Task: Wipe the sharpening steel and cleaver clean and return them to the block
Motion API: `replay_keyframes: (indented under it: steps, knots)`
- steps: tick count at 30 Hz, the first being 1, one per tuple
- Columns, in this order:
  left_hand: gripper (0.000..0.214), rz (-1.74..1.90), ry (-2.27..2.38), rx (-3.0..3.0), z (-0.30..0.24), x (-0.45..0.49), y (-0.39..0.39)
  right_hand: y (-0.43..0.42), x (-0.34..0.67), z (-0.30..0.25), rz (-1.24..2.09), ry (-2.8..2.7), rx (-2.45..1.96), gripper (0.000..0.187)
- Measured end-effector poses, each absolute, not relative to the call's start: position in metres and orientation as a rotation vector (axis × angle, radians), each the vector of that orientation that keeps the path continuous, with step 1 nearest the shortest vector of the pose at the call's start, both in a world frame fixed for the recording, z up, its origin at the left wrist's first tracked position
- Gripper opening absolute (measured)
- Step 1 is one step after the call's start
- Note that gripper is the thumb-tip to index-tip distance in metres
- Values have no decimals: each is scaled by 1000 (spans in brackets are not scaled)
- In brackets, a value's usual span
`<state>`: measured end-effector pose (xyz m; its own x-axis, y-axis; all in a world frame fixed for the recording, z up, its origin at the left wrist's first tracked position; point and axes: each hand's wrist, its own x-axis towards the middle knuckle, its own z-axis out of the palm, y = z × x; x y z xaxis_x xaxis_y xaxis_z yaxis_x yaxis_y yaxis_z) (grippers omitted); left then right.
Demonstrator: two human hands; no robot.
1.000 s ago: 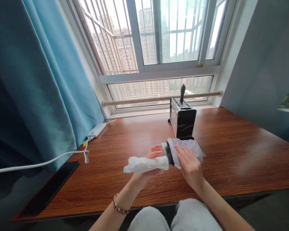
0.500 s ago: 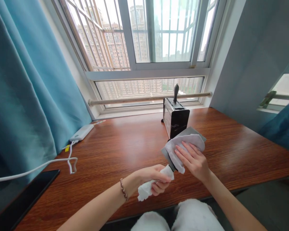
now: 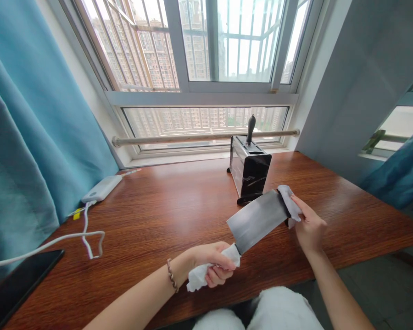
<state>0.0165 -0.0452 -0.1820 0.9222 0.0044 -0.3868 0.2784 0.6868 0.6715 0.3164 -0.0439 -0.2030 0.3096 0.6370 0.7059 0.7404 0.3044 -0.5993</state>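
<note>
Left hand [image 3: 218,266] is clamped on the wrapped handle of a cleaver [image 3: 258,219]; right hand [image 3: 309,224] pinches a cloth [image 3: 289,200] at its tip. Held nearside of the knife block [image 3: 250,169], its long axis slants away rightward. The cloth, earlier across the blade, now bares most of it.

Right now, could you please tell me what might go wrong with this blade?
The right hand, pinching cloth at the far end of the blade, might slip onto its edge. The left hand grips crumpled white wrapping at the near end, which could slip. The blade might bump the black block beyond it.
</note>
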Motion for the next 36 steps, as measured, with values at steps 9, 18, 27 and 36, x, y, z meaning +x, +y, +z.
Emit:
replay_keyframes:
  steps: [9, 18, 27, 36]
  knots:
    - [31, -25, 418, 864, -177, 13, -48, -72, 267, -215, 1408, -601, -940, 24]
    - [30, 273, 513, 986, -182, 10, -42, -49, 208, -164, 1917, -851, -756, 44]
    - [29, 220, 615, 1036, -174, 6, -41, -61, 202, -181, 1934, -817, -560, 21]
    - [14, 198, 620, 1099, -185, 23, -52, -53, 190, -208, 1805, -790, -605, 14]
